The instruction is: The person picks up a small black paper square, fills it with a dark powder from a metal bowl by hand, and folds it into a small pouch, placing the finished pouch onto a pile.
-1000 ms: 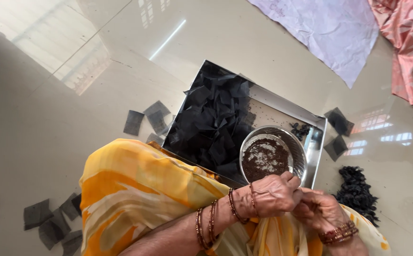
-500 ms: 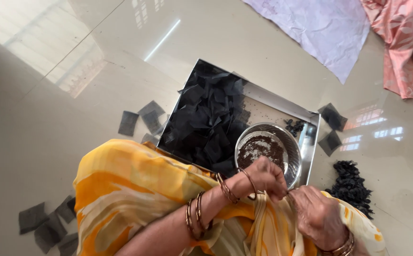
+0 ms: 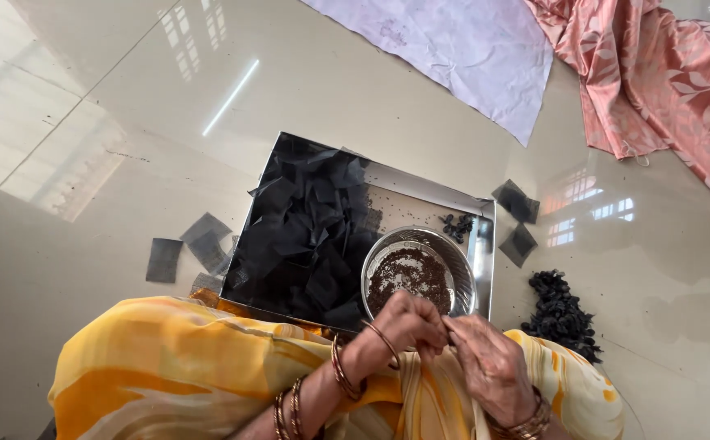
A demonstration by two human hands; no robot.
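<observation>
Just below the rim of a round steel bowl (image 3: 417,277) of dark crumbs, the left hand (image 3: 408,324) and the right hand (image 3: 489,367) met fingertip to fingertip, both curled tight and pinching something too small to make out. That bowl sat in a shallow steel tray (image 3: 420,194) on the floor, beside a heap of black squares (image 3: 302,236) filling the tray's left part. Loose black squares (image 3: 184,248) lay left of the tray, a pile of dark rolled pieces (image 3: 562,314) right of it, and white cloth (image 3: 461,49) and pink cloth (image 3: 656,81) farther off.
</observation>
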